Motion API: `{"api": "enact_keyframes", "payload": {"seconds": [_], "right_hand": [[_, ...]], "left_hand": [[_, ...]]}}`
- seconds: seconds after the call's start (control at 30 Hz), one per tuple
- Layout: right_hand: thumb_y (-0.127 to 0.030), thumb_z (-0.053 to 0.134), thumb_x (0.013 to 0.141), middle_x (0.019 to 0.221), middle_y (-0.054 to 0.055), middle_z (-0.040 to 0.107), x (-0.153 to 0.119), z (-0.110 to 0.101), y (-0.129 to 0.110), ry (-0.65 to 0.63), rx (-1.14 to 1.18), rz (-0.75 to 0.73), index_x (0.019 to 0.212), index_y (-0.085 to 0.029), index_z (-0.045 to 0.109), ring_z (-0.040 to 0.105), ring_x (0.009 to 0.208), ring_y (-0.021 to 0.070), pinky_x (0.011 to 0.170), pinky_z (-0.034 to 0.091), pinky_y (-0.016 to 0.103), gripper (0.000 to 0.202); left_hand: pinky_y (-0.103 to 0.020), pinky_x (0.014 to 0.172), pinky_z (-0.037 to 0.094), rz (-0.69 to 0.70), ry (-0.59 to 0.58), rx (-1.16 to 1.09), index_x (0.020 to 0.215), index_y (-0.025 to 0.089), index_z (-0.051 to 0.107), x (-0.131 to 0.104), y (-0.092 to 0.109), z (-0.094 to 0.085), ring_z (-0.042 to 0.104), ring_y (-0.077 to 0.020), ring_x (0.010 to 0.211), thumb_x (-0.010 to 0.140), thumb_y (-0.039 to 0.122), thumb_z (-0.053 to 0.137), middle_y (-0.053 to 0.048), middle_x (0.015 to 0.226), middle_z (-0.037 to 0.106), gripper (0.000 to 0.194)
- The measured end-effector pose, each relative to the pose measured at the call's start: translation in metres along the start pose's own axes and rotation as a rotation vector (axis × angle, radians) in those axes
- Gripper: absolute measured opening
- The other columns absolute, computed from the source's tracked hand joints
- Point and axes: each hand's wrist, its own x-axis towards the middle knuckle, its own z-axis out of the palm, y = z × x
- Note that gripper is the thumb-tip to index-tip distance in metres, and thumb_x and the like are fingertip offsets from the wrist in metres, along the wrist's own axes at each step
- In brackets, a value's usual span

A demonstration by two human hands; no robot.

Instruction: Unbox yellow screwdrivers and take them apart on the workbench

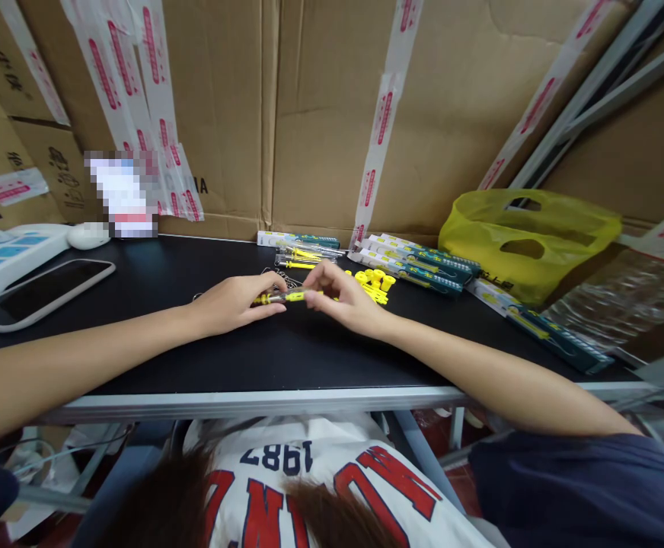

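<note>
Between my hands, above the black table, is a slim clear tube with yellow parts (pixel 290 296), lying roughly level. My left hand (pixel 241 303) is closed round its left end with thumb and fingers. The fingertips of my right hand (pixel 346 301) pinch its yellow right end. Just right of my right hand lies a pile of small yellow plastic pieces (pixel 376 285). Behind my hands are several clear tubes with yellow rods (pixel 303 256). Some thin wire-like loops show beside my left fingers, partly hidden.
Several white and green narrow boxes (pixel 417 262) lie at the back right, near a yellow plastic bag (pixel 529 243). A phone (pixel 40 291) and a white device (pixel 17 251) are at the left. Large cardboard boxes (pixel 326 114) stand behind the black table (pixel 286 358).
</note>
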Motion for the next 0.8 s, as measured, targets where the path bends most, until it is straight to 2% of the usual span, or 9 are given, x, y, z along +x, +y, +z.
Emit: {"api": "enact_keyframes", "payload": {"seconds": [0.13, 0.27, 0.5, 0.67, 0.8], "right_hand": [[-0.048, 0.060, 0.083, 0.068, -0.004, 0.051, 0.007, -0.015, 0.001, 0.156, 0.136, 0.069, 0.087, -0.021, 0.043, 0.048, 0.058, 0.0081, 0.055, 0.040, 0.023, 0.033], [-0.045, 0.059, 0.083, 0.063, -0.006, 0.048, 0.009, -0.022, 0.003, 0.216, 0.159, 0.116, 0.086, -0.022, 0.041, 0.044, 0.053, 0.0070, 0.049, 0.035, 0.021, 0.030], [-0.042, 0.058, 0.082, 0.061, -0.007, 0.050, 0.009, -0.022, 0.007, 0.213, 0.169, 0.158, 0.086, -0.021, 0.042, 0.042, 0.047, 0.0054, 0.042, 0.031, 0.020, 0.027], [-0.043, 0.063, 0.080, 0.062, -0.007, 0.050, 0.009, -0.023, 0.007, 0.227, 0.209, 0.169, 0.088, -0.021, 0.044, 0.043, 0.047, 0.0050, 0.040, 0.032, 0.019, 0.030], [-0.040, 0.074, 0.071, 0.067, -0.008, 0.051, 0.008, -0.016, 0.005, 0.120, 0.327, 0.165, 0.097, -0.021, 0.046, 0.046, 0.050, 0.0051, 0.042, 0.040, 0.019, 0.043]], "left_hand": [[-0.025, 0.067, 0.040, -0.070, 0.023, -0.024, 0.112, 0.019, 0.051, 0.001, -0.003, -0.001, 0.059, -0.0163, 0.074, 0.096, 0.048, 0.034, -0.002, 0.087, 0.063, 0.038], [-0.025, 0.065, 0.038, -0.108, 0.047, -0.044, 0.108, 0.017, 0.051, 0.002, -0.005, 0.001, 0.056, -0.0160, 0.070, 0.097, 0.048, 0.029, -0.001, 0.082, 0.061, 0.039], [-0.025, 0.069, 0.039, -0.116, 0.062, -0.062, 0.113, 0.019, 0.053, 0.001, -0.004, 0.000, 0.057, -0.0152, 0.074, 0.096, 0.050, 0.031, -0.001, 0.090, 0.063, 0.042], [-0.024, 0.067, 0.038, -0.161, 0.071, -0.082, 0.116, 0.022, 0.055, 0.000, -0.006, -0.002, 0.057, -0.0145, 0.072, 0.094, 0.053, 0.036, 0.001, 0.088, 0.064, 0.042], [-0.025, 0.072, 0.040, -0.137, 0.096, -0.136, 0.114, 0.020, 0.056, 0.001, -0.006, 0.000, 0.059, -0.0157, 0.080, 0.094, 0.054, 0.038, 0.000, 0.095, 0.065, 0.043]]}}
